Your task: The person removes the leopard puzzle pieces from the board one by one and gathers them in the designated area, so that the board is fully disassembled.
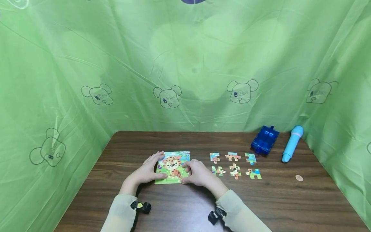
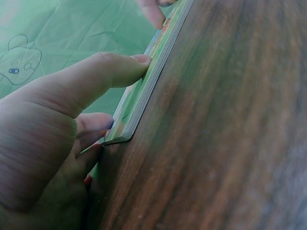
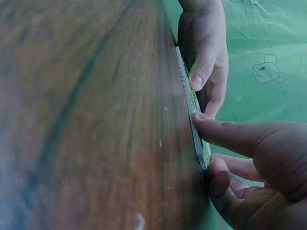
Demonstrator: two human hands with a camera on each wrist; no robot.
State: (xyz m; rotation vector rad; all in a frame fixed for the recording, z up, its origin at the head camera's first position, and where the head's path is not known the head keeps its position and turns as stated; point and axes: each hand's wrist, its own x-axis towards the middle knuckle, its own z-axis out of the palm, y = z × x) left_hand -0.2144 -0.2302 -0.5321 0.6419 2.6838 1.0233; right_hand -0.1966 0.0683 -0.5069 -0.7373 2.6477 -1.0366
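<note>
While the left hand pinches the left edge of the leopard puzzle board, lying flat near the tabletop middle, the right hand grips its right edge; the board's long axis runs front-to-back between them.

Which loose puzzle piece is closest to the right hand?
The near-row piece on the left, just beside the right hand. The other five loose pieces lie farther right or in the far row.
</note>
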